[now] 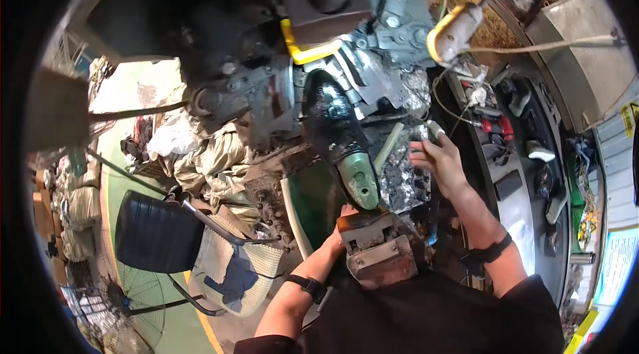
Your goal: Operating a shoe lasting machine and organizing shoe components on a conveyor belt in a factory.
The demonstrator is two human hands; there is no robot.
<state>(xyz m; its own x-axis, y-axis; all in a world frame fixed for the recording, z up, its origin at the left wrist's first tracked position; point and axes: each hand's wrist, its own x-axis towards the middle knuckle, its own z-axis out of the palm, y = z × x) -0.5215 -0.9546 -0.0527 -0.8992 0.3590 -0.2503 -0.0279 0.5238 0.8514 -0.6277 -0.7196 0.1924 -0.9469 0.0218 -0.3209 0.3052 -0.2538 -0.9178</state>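
Observation:
A shoe last [361, 181] with a green heel end points toward me, its front part covered by a glossy black shoe upper [329, 111] that reaches up to the machine [393, 41]. My left hand [343, 221] is beside the green heel end, close to a worn metal block [379, 251]; its fingers are mostly hidden. To the right of the last, my right hand [440, 159] is raised with fingers apart over a surface with a crumpled, shiny covering [403, 177]. One of its fingertips looks pale, and I cannot make out why. A pale green bar [389, 146] lies between the last and this hand.
A white-and-yellow handheld control [456, 31] hangs on a cable at upper right. Several dark shoes or lasts line a rack [526, 174] at right, beside a tool tray. At left stand a black chair [160, 231], cloth bundles [219, 154] and a fan [136, 304].

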